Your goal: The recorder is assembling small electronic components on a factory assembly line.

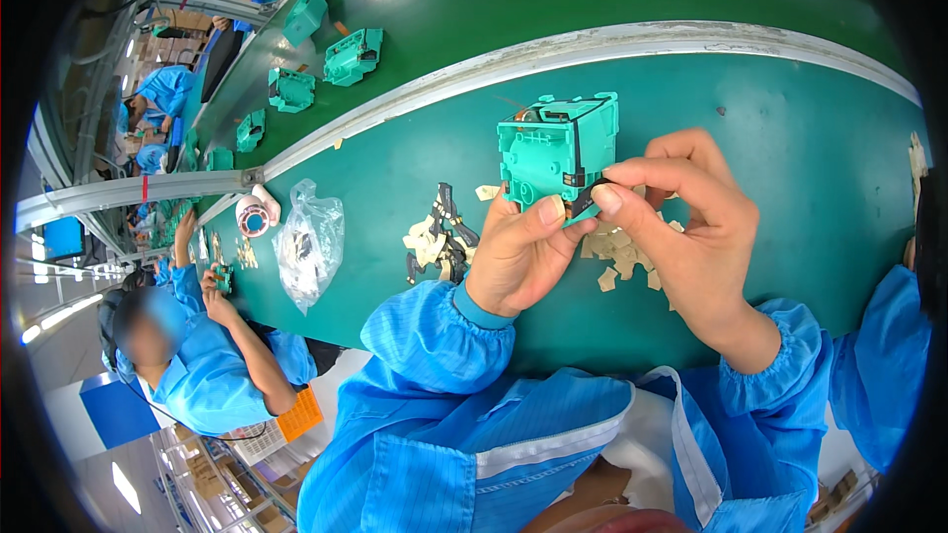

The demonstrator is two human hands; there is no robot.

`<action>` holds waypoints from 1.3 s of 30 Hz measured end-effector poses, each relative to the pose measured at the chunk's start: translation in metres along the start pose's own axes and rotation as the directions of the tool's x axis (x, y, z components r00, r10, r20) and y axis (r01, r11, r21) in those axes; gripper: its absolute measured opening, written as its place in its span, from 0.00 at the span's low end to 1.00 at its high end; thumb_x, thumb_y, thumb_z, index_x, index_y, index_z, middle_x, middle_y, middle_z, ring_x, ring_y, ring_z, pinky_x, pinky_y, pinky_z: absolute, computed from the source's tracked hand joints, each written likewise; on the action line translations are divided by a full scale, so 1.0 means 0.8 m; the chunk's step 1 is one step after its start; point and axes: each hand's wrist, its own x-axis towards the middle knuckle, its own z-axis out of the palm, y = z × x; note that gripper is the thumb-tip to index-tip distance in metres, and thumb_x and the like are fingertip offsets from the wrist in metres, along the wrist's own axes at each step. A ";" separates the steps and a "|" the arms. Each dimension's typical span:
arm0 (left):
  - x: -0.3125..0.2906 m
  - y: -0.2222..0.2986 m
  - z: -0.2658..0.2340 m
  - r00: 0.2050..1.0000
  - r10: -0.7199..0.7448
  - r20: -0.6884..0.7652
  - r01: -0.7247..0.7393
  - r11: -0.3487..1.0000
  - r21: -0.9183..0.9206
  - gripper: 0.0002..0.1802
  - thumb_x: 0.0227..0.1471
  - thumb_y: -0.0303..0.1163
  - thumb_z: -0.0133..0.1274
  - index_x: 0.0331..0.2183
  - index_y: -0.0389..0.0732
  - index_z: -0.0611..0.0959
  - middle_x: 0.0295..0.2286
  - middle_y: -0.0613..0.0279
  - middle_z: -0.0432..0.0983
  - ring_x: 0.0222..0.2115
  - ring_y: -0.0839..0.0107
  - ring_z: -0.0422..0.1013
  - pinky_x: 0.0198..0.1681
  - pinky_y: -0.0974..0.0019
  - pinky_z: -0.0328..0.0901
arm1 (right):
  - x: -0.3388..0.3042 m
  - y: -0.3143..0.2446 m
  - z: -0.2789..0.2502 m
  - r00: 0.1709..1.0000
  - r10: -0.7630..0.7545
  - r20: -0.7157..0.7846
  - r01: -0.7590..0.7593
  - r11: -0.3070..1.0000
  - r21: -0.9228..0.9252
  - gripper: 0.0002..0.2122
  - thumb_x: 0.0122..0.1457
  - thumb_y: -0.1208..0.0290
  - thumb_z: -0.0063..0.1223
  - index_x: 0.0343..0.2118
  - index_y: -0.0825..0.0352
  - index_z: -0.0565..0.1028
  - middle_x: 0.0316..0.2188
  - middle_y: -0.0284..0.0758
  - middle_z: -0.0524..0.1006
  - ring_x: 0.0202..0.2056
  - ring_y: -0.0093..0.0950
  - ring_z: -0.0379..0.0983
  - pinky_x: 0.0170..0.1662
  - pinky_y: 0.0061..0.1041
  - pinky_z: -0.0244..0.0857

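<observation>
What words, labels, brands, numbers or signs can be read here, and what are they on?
No text can be read with certainty.
Orange-and-white sheet, lower left: print-like marks, too small to read.
Green housing in the left hand: no readable lettering.
Clear plastic bag: no readable lettering.

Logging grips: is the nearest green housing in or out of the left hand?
In: the left hand grips the green housing, thumb against its lower edge.
</observation>
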 end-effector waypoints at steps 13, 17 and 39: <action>-0.002 0.001 -0.004 0.993 0.064 0.102 -0.054 0.994 -0.096 0.22 0.53 0.32 0.51 0.49 0.35 0.69 0.43 0.54 0.72 0.43 0.60 0.71 0.44 0.67 0.69 | 0.008 0.007 -0.002 0.999 -0.039 0.035 0.033 0.986 0.166 0.09 0.47 0.75 0.62 0.32 0.69 0.77 0.26 0.30 0.71 0.25 0.17 0.63 0.30 0.16 0.57; -0.005 -0.001 -0.003 0.996 0.060 0.062 -0.051 0.989 -0.139 0.21 0.54 0.31 0.51 0.49 0.36 0.69 0.44 0.57 0.71 0.45 0.65 0.69 0.45 0.66 0.68 | 0.008 0.007 -0.001 0.995 -0.099 0.034 0.095 0.989 0.115 0.08 0.47 0.75 0.62 0.31 0.69 0.77 0.26 0.31 0.71 0.25 0.17 0.63 0.29 0.16 0.57; 0.000 -0.004 0.001 0.996 0.026 0.090 -0.011 0.988 -0.156 0.20 0.55 0.31 0.49 0.47 0.31 0.69 0.41 0.51 0.73 0.39 0.62 0.73 0.42 0.69 0.70 | 0.012 -0.004 -0.007 0.972 0.186 0.146 -0.204 0.971 0.121 0.03 0.50 0.75 0.58 0.25 0.68 0.76 0.20 0.27 0.70 0.20 0.13 0.60 0.23 0.15 0.52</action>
